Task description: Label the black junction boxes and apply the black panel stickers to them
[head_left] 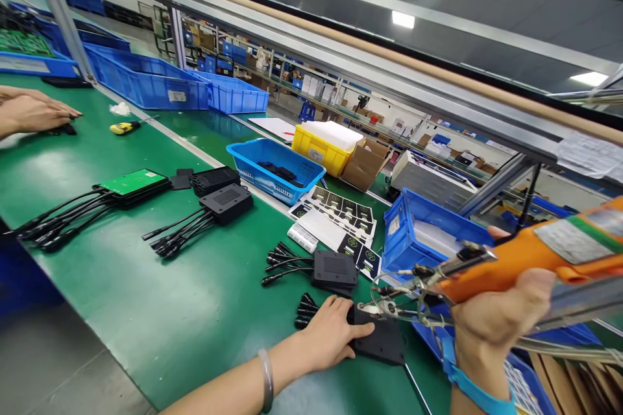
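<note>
My left hand, with a bangle on its wrist, rests on a flat black box near the table's front edge; its thumb and fingers are spread over the box's left side. Black cables with connectors stick out beside the fingers. My right hand, with a blue strap on the wrist, is wrapped round an orange powered tool. The tool's metal tip and thin wires reach over the box's upper edge. Just behind lies another black box with cables.
More black units and a green circuit board lie to the left. Behind are a blue basket, a yellow bin, label sheets and a blue crate. Another person's hands are at far left, near a yellow screwdriver.
</note>
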### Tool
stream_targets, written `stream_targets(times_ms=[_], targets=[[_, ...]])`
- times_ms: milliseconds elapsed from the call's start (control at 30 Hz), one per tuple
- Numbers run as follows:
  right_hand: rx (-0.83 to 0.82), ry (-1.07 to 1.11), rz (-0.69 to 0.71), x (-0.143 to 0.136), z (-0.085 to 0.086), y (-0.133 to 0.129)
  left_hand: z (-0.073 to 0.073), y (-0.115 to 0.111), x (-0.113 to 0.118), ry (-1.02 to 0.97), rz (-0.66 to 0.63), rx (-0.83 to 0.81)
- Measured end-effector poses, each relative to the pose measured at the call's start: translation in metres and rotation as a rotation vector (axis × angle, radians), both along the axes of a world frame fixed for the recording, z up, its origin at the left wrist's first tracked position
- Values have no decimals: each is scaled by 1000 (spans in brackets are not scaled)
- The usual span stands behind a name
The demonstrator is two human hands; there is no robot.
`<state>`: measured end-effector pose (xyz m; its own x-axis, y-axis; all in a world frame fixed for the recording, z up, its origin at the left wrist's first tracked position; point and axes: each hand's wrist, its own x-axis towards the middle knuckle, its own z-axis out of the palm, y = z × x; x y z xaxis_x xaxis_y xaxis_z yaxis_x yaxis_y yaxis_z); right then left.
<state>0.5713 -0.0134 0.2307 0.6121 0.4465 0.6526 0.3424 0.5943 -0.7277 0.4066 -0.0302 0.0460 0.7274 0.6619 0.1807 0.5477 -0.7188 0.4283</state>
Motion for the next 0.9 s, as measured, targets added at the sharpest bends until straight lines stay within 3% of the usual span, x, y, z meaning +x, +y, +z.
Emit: stream_targets(times_ms=[133, 300, 700, 800, 900], targets=[[-63, 45, 57, -14, -23, 16, -1, 0, -1, -3, 0, 24], [-166, 61, 203, -24, -47, 18, -1, -1, -3, -50, 3, 4], [-189, -83, 176, -42, -58, 22, -10, 0, 3, -85, 31, 27], [-175, -122, 103, -39, -59, 16, -9, 0, 2, -69, 37, 26], [-129, -157, -49, -23, -45, 3, -4, -1, -1, -73, 29, 23]])
